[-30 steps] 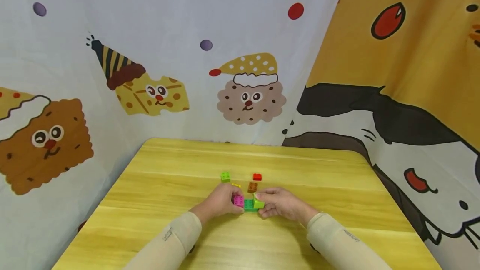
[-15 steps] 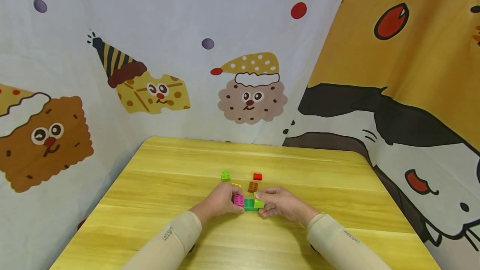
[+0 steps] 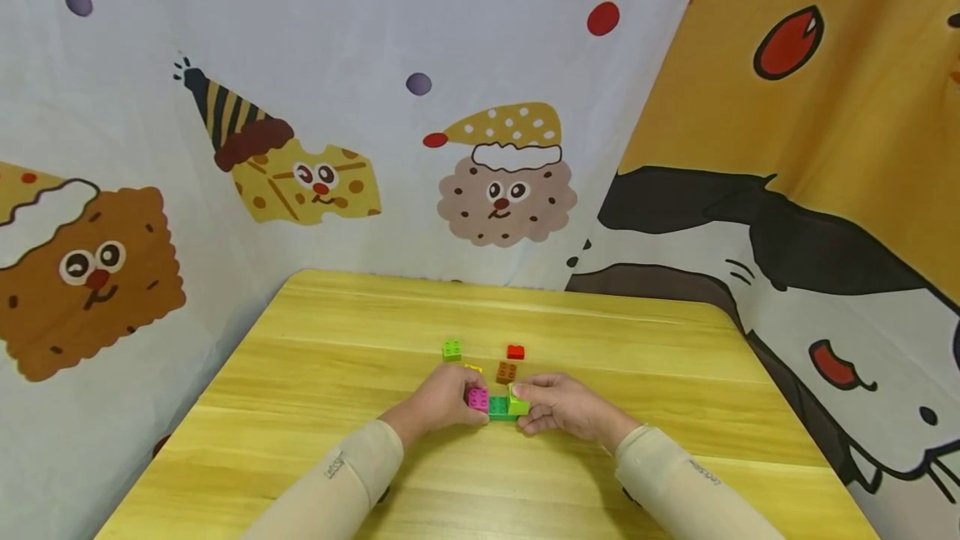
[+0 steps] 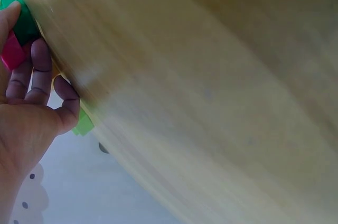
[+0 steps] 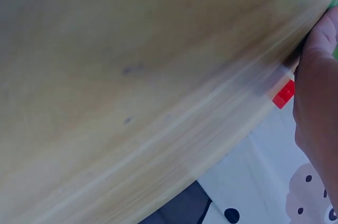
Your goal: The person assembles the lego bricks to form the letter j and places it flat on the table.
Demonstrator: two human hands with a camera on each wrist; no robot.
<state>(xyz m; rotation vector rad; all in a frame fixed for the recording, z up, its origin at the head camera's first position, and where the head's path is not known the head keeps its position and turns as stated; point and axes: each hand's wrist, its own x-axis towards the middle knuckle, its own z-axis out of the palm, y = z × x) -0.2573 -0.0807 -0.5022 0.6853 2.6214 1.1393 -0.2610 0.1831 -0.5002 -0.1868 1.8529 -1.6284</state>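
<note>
In the head view a green toy building brick point(image 3: 498, 407) lies on the table between my hands. A pink brick point(image 3: 477, 399) sits at its left end, and a lime brick point(image 3: 517, 401) at its right end. My left hand point(image 3: 438, 400) grips the pink brick from the left, thumb at the near side. From the right, my right hand point(image 3: 562, 408) pinches the lime brick. The left wrist view shows the fingers around the pink brick point(image 4: 12, 52) and against the green brick point(image 4: 26, 23). In the right wrist view my right hand point(image 5: 319, 76) mostly hides its bricks.
Just beyond my hands lie a brown brick point(image 3: 507, 372), a red brick point(image 3: 515, 352), a second lime brick point(image 3: 452, 350) and a yellow piece point(image 3: 473, 368) partly hidden by my left hand. The wooden table point(image 3: 360, 315) meets a printed curtain point(image 3: 337, 40) behind.
The head view has shifted very slightly. Both hands keep their hold, and the bricks stay where they were.
</note>
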